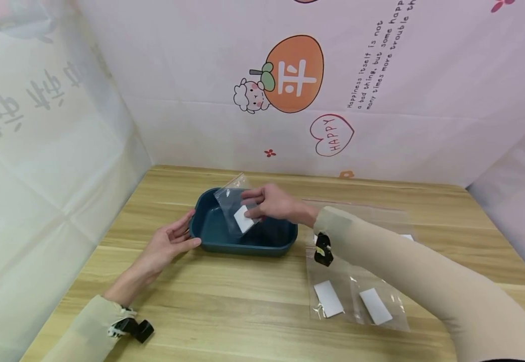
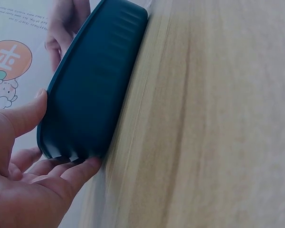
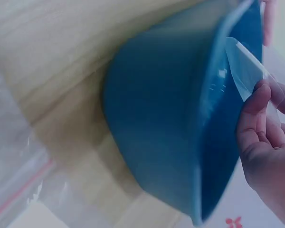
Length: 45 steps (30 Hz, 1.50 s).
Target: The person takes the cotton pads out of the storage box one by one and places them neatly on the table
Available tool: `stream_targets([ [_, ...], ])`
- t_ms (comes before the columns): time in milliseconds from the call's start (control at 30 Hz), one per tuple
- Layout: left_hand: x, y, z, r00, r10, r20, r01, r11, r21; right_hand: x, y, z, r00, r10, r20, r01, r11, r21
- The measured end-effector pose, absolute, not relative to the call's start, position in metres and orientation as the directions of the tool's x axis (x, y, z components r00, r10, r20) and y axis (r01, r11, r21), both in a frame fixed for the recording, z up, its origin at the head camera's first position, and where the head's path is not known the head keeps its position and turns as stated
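A dark teal plastic tub stands on the wooden table near the back wall. My left hand holds its left end, thumb at the front corner and fingers along the end wall; the left wrist view shows the fingertips low on that wall. Over the tub's opening, my right hand pinches a small clear zip bag with a white card inside. In the right wrist view, thumb and fingers pinch the bag just inside the rim.
Several clear zip bags with white cards lie flat on the right of the table, such as the front bag; my right forearm passes over them. A printed cloth hangs behind the table, and a white sheet borders the left side.
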<state>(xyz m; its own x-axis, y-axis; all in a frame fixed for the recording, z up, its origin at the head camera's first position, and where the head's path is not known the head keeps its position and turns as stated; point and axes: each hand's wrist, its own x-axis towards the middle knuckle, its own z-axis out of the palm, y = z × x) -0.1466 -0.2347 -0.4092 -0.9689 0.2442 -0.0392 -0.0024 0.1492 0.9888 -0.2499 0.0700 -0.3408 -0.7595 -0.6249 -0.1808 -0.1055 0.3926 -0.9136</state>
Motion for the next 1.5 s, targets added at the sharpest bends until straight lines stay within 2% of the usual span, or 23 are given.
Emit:
stream_targets([
  [267, -0.145, -0.235, -0.409, -0.967, 0.251, -0.044, -0.006, 0.150, 0.989, -0.237, 0.108, -0.310, -0.800, -0.587, -0.120, -0.139, 0.377, -0.916],
  [633, -0.145, -0.234, -0.409, -0.968, 0.245, -0.046, -0.008, 0.153, 0.988, -0.207, 0.195, -0.294, -0.853, -0.515, -0.080, -0.109, 0.326, -0.939],
  [1033, -0.145, -0.233, -0.408, -0.968, 0.248, -0.048, -0.008, 0.156, 0.988, -0.151, 0.293, -0.313, -0.899, -0.426, -0.096, -0.093, 0.403, -0.910],
  [1333, -0.146, -0.232, -0.408, -0.968, 0.249, -0.041, -0.005, 0.141, 0.990, -0.107, 0.362, -0.345, -0.921, -0.372, -0.120, -0.072, 0.464, -0.883],
  [1500, -0.146, -0.233, -0.409, -0.968, 0.248, -0.041, -0.007, 0.138, 0.990, -0.087, 0.389, -0.362, -0.933, -0.325, -0.154, -0.052, 0.545, -0.837],
])
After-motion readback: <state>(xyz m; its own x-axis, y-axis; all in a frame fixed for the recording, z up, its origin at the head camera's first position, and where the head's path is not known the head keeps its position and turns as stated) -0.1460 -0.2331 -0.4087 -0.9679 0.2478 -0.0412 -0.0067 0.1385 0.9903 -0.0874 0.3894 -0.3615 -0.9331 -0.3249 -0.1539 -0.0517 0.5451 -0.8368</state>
